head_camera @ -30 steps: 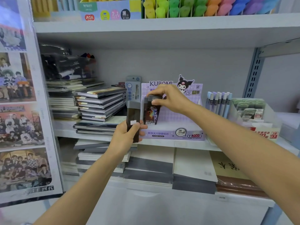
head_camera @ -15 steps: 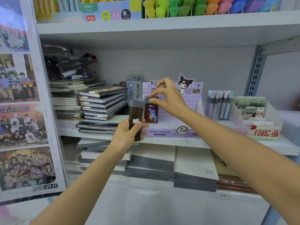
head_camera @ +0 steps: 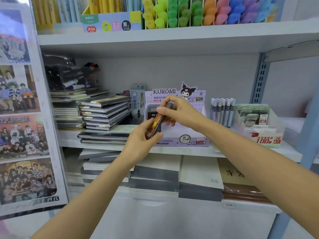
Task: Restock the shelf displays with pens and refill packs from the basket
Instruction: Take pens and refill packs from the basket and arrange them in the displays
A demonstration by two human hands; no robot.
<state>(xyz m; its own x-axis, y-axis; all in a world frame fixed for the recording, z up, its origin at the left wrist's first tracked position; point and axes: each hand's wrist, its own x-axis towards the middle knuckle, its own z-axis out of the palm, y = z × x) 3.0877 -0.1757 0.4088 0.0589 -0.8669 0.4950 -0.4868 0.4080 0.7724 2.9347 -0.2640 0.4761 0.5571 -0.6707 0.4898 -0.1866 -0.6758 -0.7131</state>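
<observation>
A purple Kuromi display box [head_camera: 188,141] stands on the middle shelf [head_camera: 172,150]. One dark refill pack [head_camera: 151,112] stands inside it at the left. My left hand [head_camera: 139,144] holds a small stack of dark refill packs [head_camera: 156,127] with an orange picture, tilted, in front of the box. My right hand [head_camera: 179,111] pinches the top end of that stack from above. Both hands meet at the box's left front. The basket is out of view.
Stacked notebooks [head_camera: 105,114] lie left of the box. Pastel pens [head_camera: 221,112] and a green refill display [head_camera: 259,121] stand to its right. Highlighters [head_camera: 198,12] fill the upper shelf. Paper stacks [head_camera: 200,178] sit below. A poster panel [head_camera: 22,118] is at the left.
My right hand let go of the pack it stood in the Kuromi box and came forward to the stack. My left hand tilted the stack and raised it toward the right hand.
</observation>
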